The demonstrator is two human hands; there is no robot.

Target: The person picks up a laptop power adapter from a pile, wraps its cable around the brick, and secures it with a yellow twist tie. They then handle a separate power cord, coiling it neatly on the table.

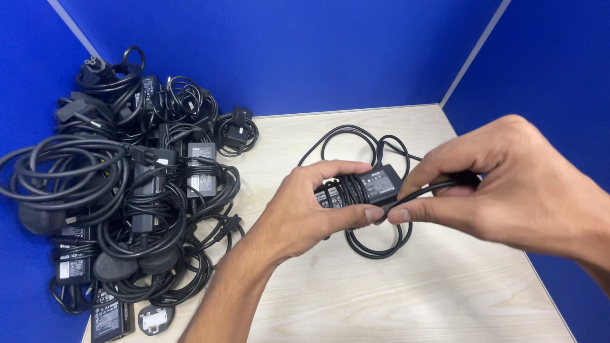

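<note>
The left hand (304, 209) closes thumb and fingers around a black rectangular plastic power adapter brick (368, 184), which has turns of its own thin black rubber cable (375, 244) wound around its middle. The thumb lies along the top edge of the brick, and the index fingertip presses against the cable at the brick's near edge. The right hand (515, 184) pinches a stretch of that same cable between thumb and index finger, its fingertips almost touching those of the left hand, with the other fingers curled in behind.

Loose loops of the cable lie on the pale wooden tabletop (413, 298) beyond and below the brick, which is held just above the table near its middle. Well apart, at the left edge, sits a tangled heap of black adapters, cords and plugs (127, 190). Blue partition walls (286, 51) enclose the table's corner.
</note>
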